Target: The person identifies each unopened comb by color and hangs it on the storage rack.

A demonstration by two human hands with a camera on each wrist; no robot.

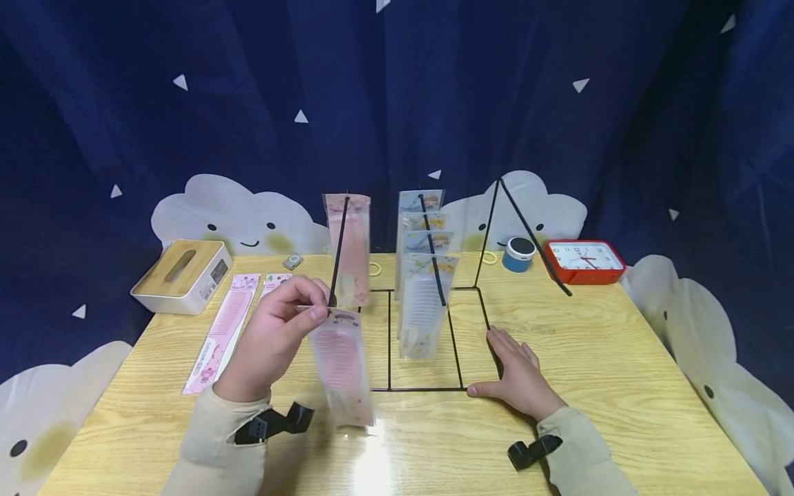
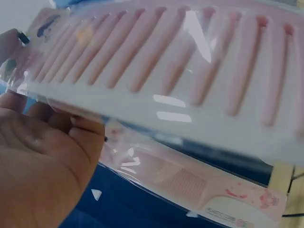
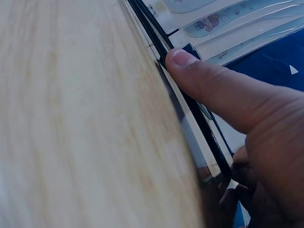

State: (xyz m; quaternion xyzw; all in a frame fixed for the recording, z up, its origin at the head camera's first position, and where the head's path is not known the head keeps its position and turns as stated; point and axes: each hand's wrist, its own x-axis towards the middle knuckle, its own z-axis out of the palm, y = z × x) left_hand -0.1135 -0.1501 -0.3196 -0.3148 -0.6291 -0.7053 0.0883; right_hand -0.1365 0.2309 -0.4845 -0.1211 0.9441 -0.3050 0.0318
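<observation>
My left hand pinches the top of a clear-bagged pink comb at the front tip of the left prong. In the left wrist view the bagged comb's wide teeth fill the upper part. Farther back on that prong hangs another packaged pink comb. Several packaged blue combs hang from the middle prong of the black wire rack. At the rack's front right corner my right hand lies spread, its thumb touching the base wire.
Packaged pink combs lie on the table at left, beside a wooden-lidded tissue box. Behind the rack's right side stand a blue round speaker and a red clock. The rack's right prong holds nothing.
</observation>
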